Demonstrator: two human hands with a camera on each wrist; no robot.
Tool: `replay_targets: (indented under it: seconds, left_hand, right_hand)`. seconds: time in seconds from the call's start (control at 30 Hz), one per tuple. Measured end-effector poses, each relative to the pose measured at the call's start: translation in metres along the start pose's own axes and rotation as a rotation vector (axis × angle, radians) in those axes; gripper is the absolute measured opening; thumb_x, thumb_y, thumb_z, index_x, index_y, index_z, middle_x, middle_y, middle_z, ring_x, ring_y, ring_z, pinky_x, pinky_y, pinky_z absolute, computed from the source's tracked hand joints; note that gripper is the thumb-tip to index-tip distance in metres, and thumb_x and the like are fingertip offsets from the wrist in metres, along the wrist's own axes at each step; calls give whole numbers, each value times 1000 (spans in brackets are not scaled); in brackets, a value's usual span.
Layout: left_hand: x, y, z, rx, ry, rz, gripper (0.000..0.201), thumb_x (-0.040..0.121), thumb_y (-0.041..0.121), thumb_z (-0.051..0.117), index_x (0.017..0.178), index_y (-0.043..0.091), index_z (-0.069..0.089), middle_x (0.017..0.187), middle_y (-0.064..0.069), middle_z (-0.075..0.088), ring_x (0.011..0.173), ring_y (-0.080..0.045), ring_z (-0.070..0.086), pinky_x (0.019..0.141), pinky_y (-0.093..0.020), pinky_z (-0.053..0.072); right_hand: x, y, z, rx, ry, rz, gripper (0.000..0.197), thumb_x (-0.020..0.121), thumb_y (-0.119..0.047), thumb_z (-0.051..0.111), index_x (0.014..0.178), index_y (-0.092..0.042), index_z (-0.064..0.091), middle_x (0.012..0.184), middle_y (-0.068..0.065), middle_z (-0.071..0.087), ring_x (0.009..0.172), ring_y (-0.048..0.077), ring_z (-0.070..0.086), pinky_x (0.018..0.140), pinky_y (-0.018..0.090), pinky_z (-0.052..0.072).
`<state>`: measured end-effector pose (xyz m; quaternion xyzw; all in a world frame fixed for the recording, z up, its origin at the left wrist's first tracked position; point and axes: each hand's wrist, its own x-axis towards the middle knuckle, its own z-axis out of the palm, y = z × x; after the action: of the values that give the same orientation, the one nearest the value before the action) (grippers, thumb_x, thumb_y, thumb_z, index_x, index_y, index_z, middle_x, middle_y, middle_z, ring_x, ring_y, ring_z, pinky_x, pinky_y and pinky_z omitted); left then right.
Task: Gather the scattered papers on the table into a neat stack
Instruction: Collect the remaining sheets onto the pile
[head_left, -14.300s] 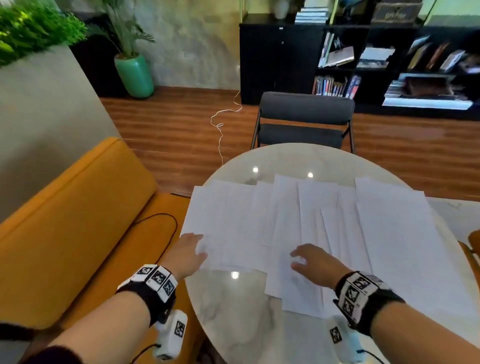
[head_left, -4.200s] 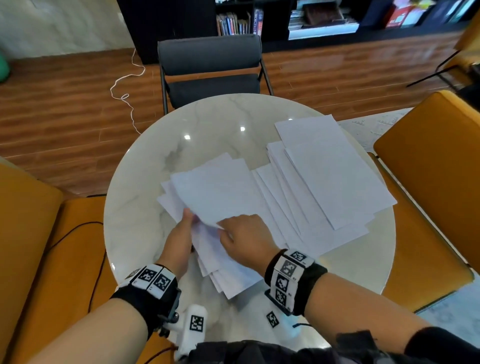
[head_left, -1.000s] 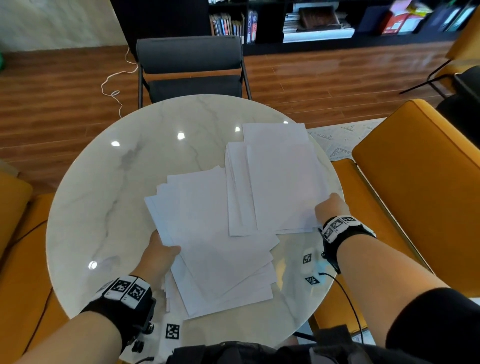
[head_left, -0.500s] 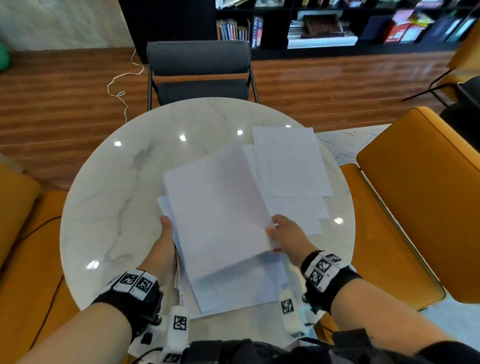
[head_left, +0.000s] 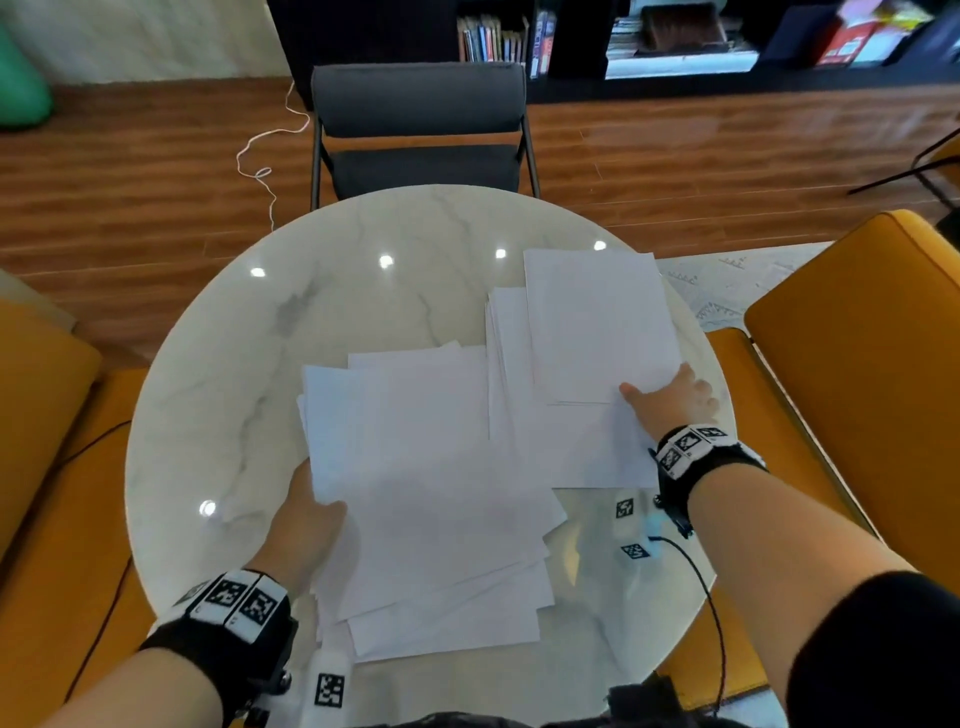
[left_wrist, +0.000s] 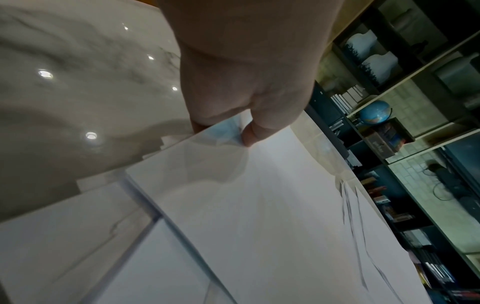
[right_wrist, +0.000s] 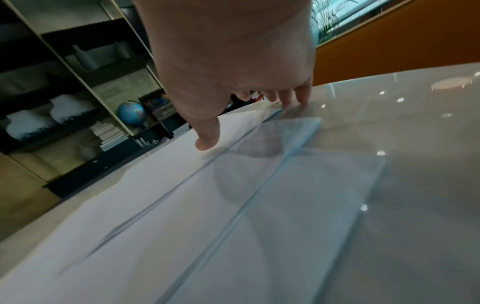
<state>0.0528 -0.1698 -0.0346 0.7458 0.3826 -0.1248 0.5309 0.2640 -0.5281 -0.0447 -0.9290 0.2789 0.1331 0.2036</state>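
Observation:
A loose, fanned pile of white papers (head_left: 441, 493) lies near the front of the round marble table (head_left: 260, 364). My left hand (head_left: 306, 519) holds the pile's left edge. In the left wrist view that hand (left_wrist: 228, 115) has its thumb on top and its fingers under the edge. A second, smaller group of sheets (head_left: 597, 322) lies at the right, partly overlapping the pile. My right hand (head_left: 670, 400) is at its near right corner. In the right wrist view the thumb (right_wrist: 205, 142) lies on the top sheet and the fingertips (right_wrist: 293, 102) meet its edge at the table.
A grey chair (head_left: 421, 104) stands at the table's far side. Orange seats flank it on the left (head_left: 47, 415) and right (head_left: 857, 338). A printed sheet (head_left: 727, 286) lies on the floor beyond the right rim. Dark bookshelves line the back wall.
Half a second ago my right hand was laying a sheet onto the near pile. It has gone back to the right-hand sheets. My left hand has kept its hold on the pile.

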Motion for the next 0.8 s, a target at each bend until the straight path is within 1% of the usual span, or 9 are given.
replay_targets:
  seconds: [0.1,0.2,0.27,0.33,0.4,0.5,0.6,0.7,0.8]
  left_hand:
    - [2,-6,-4,-1,23,-17,67,86,9,51,148,29,32,127,-6,59,111,-30,58,100,-47,47]
    - [8,-14,-5,-15,16,-21,70,82,11,52,146,32,34,128,-6,61,112,-30,60,101,-53,47]
    - [9,-12,-4,-26,25,-22,70,80,11,52,145,31,35,127,-7,61,111,-31,60,99,-54,48]
    - [8,-10,-2,-35,39,-18,68,84,6,52,145,27,35,126,-8,61,111,-32,59,100,-52,47]
    - [7,-9,-1,-33,54,-23,66,88,0,49,147,24,33,127,-9,58,112,-32,57,99,-48,46]
    - [8,-11,-1,-47,51,-28,66,90,-1,49,149,22,32,129,-11,57,113,-33,56,98,-46,46]
    - [10,-13,-3,-56,47,-32,66,90,-1,50,149,21,31,130,-12,58,112,-33,56,96,-43,46]
    - [8,-10,-5,-45,26,-36,65,91,1,50,150,21,29,132,-11,55,115,-33,54,98,-43,44]
    - [6,-6,-3,-43,22,-39,64,91,1,49,149,20,30,129,-11,56,111,-32,54,95,-42,45]
  right_hand:
    - [21,-4,-4,-88,27,41,108,68,-59,72,149,-18,14,149,18,29,138,40,24,111,56,27]
    - [36,-13,-12,-136,26,115,114,54,-62,80,142,-12,26,141,19,38,131,38,36,106,54,35]
    - [46,-19,-17,-204,-52,137,116,53,-67,76,141,-8,30,143,18,40,129,37,41,106,50,38]
    - [46,-25,-23,-290,-143,79,97,70,-73,58,138,-6,40,143,15,45,131,34,43,107,44,39]
    - [45,-31,-27,-366,-185,-56,72,89,-65,37,130,-8,53,136,13,55,126,31,49,106,39,41]
    - [35,-33,-30,-401,-203,-112,57,96,-52,37,128,-8,54,134,14,55,123,32,52,101,39,43]
    - [27,-25,-27,-121,-98,-103,38,96,-21,46,131,-8,50,130,16,55,120,33,52,95,35,42]
    - [15,-16,-23,444,62,-80,43,89,-1,41,131,-6,46,113,24,60,102,39,61,73,34,46]
    - [-14,-25,-25,786,-75,-34,41,94,-2,37,134,-11,38,99,19,59,68,26,64,49,28,44]
